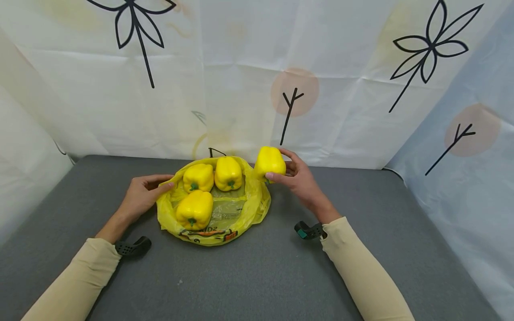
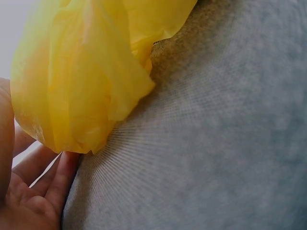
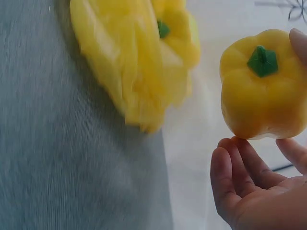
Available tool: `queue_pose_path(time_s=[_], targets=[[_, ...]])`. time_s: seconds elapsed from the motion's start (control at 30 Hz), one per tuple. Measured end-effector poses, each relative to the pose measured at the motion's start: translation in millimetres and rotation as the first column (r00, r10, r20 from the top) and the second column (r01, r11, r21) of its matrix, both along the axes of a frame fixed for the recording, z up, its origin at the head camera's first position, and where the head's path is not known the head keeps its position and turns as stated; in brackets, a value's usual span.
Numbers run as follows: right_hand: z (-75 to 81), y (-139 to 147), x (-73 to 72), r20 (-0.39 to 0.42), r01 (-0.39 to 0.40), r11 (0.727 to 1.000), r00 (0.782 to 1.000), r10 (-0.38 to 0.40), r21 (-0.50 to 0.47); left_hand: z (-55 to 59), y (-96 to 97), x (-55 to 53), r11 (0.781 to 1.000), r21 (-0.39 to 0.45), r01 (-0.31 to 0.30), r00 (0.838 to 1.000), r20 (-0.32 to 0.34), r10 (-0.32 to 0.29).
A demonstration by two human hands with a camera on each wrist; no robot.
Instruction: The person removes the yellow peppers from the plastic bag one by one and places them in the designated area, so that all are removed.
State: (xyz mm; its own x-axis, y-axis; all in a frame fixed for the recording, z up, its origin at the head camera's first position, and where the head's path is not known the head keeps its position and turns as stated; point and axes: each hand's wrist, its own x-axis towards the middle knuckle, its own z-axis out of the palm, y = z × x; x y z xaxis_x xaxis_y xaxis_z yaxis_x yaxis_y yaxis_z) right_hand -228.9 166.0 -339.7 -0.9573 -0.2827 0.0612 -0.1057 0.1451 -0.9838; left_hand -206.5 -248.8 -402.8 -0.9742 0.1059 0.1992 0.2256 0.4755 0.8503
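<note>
A yellow plastic bag (image 1: 257,209) lies with its mouth spread wide on the grey table. Inside it are three yellow bell peppers with green stems: one at upper left (image 1: 198,177), one at upper right (image 1: 228,174) and one lower down (image 1: 194,209). My left hand (image 1: 140,194) pinches the bag's left rim, thumb over the edge and fingers outside, partly hidden by the plastic in the left wrist view. Just beyond the bag's right rim, my right hand (image 1: 299,180) holds another bell pepper (image 3: 264,91) raised between thumb and fingers, stem towards me.
The grey table (image 1: 241,285) reaches back to a white curtain (image 1: 241,89) with printed plants, which also runs along both sides. Dark wrist bands are on both wrists, the left band (image 1: 132,246) and the right band (image 1: 309,230).
</note>
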Motion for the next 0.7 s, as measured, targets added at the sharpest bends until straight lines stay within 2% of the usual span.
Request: queue_pose_path(time_s=[0.33, 0.7], targets=[[-17.6, 23, -14.5, 0.045, 0.065, 0.994, 0.997, -0.069, 0.086, -0.5, 0.0, -0.1, 1.0, 0.004, 0.003, 1.0, 0.001, -0.003], [-34.5, 37, -24.8, 0.046, 0.057, 0.98, 0.997, -0.066, 0.19, -1.0, -1.0, -0.4, 1.0, -0.002, 0.016, 1.0, -0.005, -0.016]])
